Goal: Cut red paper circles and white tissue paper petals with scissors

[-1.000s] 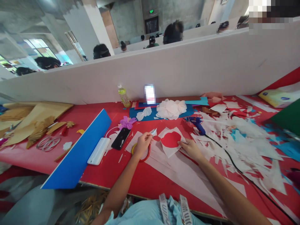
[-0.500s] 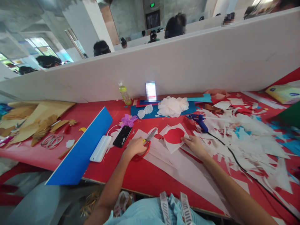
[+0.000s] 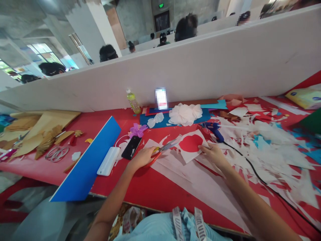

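Observation:
My left hand (image 3: 142,158) is closed around the handles of a pair of scissors (image 3: 168,146). The handles are red and yellow, and the blades point right, with the tips close to the left edge of a white paper sheet (image 3: 187,158). My right hand (image 3: 214,154) pinches that sheet at its right side, thumb on top. On the sheet shows a rounded red shape (image 3: 190,143); I cannot tell whether it is a separate piece or an opening. Beneath both hands lies a larger pale sheet (image 3: 190,187) on the red tabletop (image 3: 142,185).
Left are a black phone (image 3: 131,147), a white power bank (image 3: 108,161) and a leaning blue board (image 3: 87,164). Behind lie a purple flower (image 3: 137,130) and a white paper flower (image 3: 185,113). A blue glue gun (image 3: 216,131) with a black cord and many white scraps (image 3: 273,160) spread right.
The white sheet in my right hand has shifted slightly right and tilted. The scissors have turned toward it, and their blades now point more to the right.

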### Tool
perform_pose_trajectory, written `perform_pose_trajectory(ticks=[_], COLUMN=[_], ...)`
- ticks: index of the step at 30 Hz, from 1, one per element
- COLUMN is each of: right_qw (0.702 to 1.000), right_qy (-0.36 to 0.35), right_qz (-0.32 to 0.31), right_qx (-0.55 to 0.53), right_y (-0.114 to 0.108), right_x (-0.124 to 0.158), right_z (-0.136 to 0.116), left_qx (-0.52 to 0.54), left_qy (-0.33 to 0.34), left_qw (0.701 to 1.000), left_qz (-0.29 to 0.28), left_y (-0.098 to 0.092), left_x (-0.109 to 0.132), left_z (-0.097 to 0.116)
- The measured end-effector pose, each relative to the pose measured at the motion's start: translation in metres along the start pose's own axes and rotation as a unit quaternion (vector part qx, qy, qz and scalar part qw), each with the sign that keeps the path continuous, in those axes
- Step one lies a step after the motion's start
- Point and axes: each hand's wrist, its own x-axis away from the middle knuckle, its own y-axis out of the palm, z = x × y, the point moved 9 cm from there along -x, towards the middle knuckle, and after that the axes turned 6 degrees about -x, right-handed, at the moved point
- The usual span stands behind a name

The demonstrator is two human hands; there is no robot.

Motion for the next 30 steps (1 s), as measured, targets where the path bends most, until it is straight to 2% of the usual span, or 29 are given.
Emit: perform_pose_trajectory(ticks=[5,13,19,25,30], right_qw=[1.000,1.000,1.000,0.999,1.000], right_qy=[-0.016,-0.006,-0.007,-0.011,-0.006], right_qz=[0.012,-0.012,-0.025,-0.026,-0.023], right_qx=[-0.002,-0.014,-0.007,0.028,0.017], right_y=[-0.010,0.002,0.003,0.004,0.003], right_x=[-0.002,0.006,0.002,0.002,0.001], right_z=[-0.008,-0.009,-0.001,-0.002,-0.001], left_qx=[-0.012,-0.020,-0.020,-0.027,-0.012], left_qy=[0.029,0.045,0.051,0.053,0.049], left_qw=[0.999,0.999,0.998,0.998,0.999], left_qz=[0.016,0.013,0.009,0.008,0.007], left_y=[0.001,0.006,0.007,0.008,0.007], left_x=[-0.009,-0.023,-0.026,-0.026,-0.025], left_z=[0.012,0.020,0.025,0.025,0.025])
